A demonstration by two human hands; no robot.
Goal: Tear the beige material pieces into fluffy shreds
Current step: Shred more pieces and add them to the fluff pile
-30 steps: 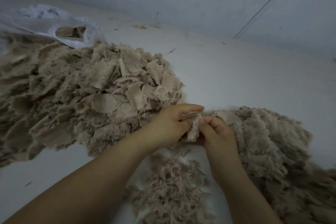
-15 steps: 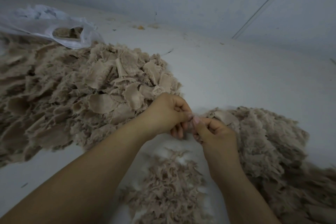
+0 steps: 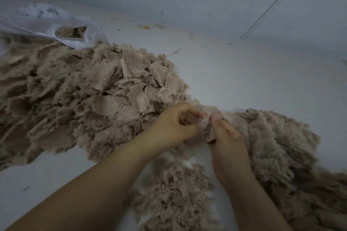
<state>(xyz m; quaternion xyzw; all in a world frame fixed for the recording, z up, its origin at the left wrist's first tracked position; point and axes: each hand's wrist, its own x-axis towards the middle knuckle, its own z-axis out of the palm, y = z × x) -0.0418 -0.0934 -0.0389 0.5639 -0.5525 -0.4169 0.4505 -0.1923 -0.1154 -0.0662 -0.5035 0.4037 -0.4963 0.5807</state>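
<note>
Both hands, left hand and right hand, pinch one beige piece with curled fingers.

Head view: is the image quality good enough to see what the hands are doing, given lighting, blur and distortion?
Head view: dim, bluish light with no glare; left hand and right hand reasonably sharp on the beige piece; pile of pieces smears at the left edge; wide-angle bending.

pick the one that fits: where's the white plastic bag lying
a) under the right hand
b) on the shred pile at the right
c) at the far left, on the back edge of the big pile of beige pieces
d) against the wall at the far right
c: the white plastic bag lies at the far left on the back edge of the big pile of beige pieces, far from both hands.
</note>
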